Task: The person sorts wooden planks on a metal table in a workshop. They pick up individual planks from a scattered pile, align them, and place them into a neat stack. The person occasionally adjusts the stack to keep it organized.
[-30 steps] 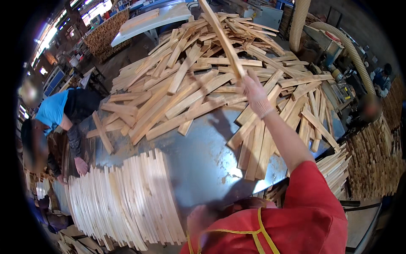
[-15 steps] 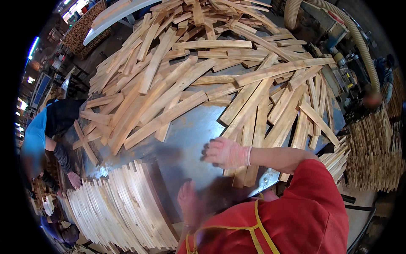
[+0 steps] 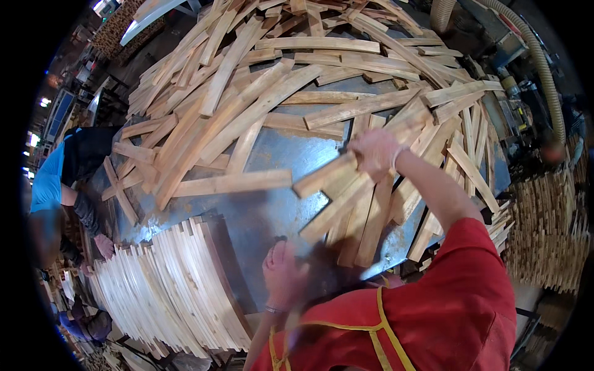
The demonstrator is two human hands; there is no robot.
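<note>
Step looked like picking: right hand (image 3: 374, 153) grasped plank (image 3: 325, 175) toward surface's near right corner; left hand (image 3: 283, 275) empty, unclenched by near edge; next move called for clearing neighbouring planks (image 3: 373, 226)

Boards (image 3: 337, 211) under right hand (image 3: 374, 154) were tan; strips (image 3: 173, 284) left of left hand (image 3: 284, 275) were cream-white; tabletop (image 3: 266, 216) beyond it, blue-grey.

left hand (image 3: 284, 276) blurred; white table (image 3: 152, 22) cut off above
</note>
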